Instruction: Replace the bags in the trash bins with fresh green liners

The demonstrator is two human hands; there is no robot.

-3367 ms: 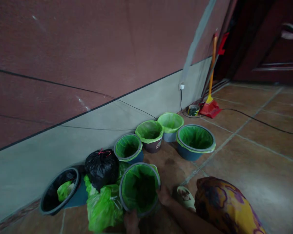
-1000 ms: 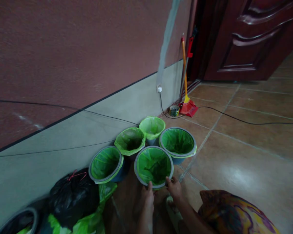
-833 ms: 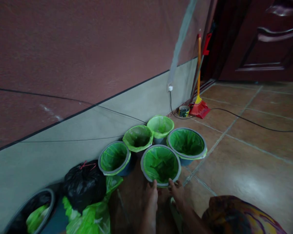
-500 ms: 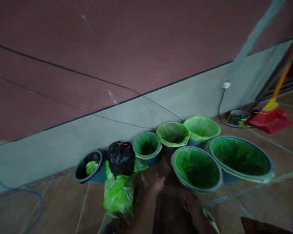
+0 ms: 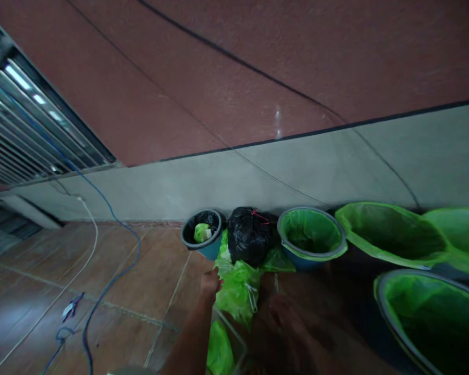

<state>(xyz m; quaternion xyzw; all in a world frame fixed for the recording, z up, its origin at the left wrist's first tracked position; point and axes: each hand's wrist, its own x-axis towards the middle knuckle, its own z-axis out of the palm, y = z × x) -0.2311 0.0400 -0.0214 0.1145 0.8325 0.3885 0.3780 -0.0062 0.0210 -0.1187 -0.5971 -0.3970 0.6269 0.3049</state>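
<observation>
Head view: the green bag [image 5: 237, 291], lower centre, looks light, soft, slippery; grasp it by the white tie [image 5: 252, 297]. Your left hand [image 5: 211, 283] is at its left edge, grip unclear; your right hand [image 5: 284, 311] is too blurred to tell.

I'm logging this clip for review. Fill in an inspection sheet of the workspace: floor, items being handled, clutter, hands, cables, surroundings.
Surface: brown tiled floor with pale grout lines.
Job's things: green plastic bag; behind it, a black tied bag; to their left, a black-lined bucket with something green inside; to their right, four green-lined buckets, two cut off by the frame.
Clutter: small object at left, too blurred to identify.
Hands: left hand at the green bag's edge, grip unclear; right hand low, dark and blurred, grip unclear.
Cables: dark cable across the wall; blue line and white line over the floor.
Surroundings: red-brown wall, pale below; slatted metal panel.
Other people: nothing seen.
</observation>
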